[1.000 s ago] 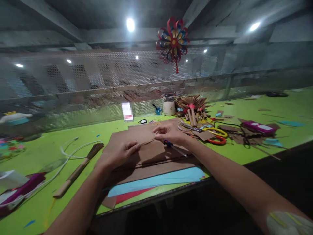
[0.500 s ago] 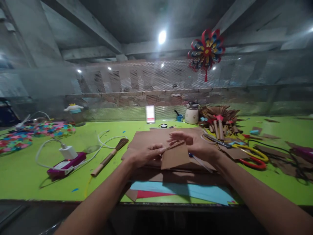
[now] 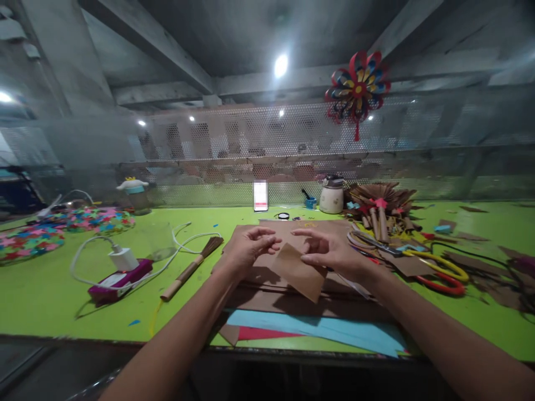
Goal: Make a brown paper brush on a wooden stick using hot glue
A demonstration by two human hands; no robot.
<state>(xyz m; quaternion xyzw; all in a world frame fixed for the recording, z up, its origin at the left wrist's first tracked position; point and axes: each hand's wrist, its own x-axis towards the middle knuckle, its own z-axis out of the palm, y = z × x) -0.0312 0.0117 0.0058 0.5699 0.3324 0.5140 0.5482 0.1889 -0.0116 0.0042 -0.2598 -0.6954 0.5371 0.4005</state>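
Observation:
A small square of brown paper (image 3: 301, 273) hangs tilted over the stack of brown paper sheets (image 3: 251, 289). My right hand (image 3: 332, 250) has it by its upper right edge, thumb on the near side and index finger stretched out above. To the left of the square is my left hand (image 3: 253, 248), fingers loosely bent, nothing seen between them and apart from the paper. Beneath the stack, light blue paper (image 3: 317, 328) and a red strip (image 3: 263, 333) stick out along the table's front edge.
Scissors with yellow and red handles (image 3: 443, 270) lie at right, below a pile of folded brown paper pieces (image 3: 382, 203). Left of the stack are a tied paper bundle (image 3: 190, 270) and a purple power strip (image 3: 121, 278) with a white cable. A phone (image 3: 260, 195) and a jug (image 3: 332, 195) stand behind.
My left hand has let go of the brown paper square and moved slightly up and left. The square now tilts in my right hand, its lower corner swung downward.

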